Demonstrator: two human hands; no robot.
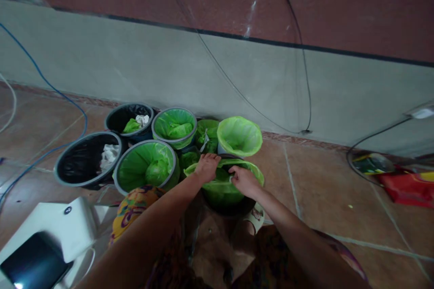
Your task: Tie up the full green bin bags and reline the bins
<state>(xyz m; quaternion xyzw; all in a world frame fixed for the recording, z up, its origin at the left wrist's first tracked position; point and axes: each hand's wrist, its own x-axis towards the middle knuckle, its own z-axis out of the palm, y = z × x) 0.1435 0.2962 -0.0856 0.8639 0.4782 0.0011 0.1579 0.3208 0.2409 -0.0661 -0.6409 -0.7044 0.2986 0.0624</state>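
In front of me a dark bin (233,210) stands on the floor between my feet, with a green bin liner (217,190) hanging partly in it and folded over its rim. My left hand (206,169) lies over the left side of the opening, its fingers together and bent over the liner's edge. On the right side, my right hand (244,181) is closed in a pinch on the liner, thumb and forefinger towards the middle. Just behind stands another bin whose pale green liner (239,137) is spread open over the rim.
Several more bins stand to the left: a green-lined bin (132,174) and a black-lined bin (76,162) holding white crumpled paper (109,158). A blue cable (44,74) crosses the floor at left. A white chair (44,221) carries a dark tablet (35,259). A red bag (407,185) lies at right.
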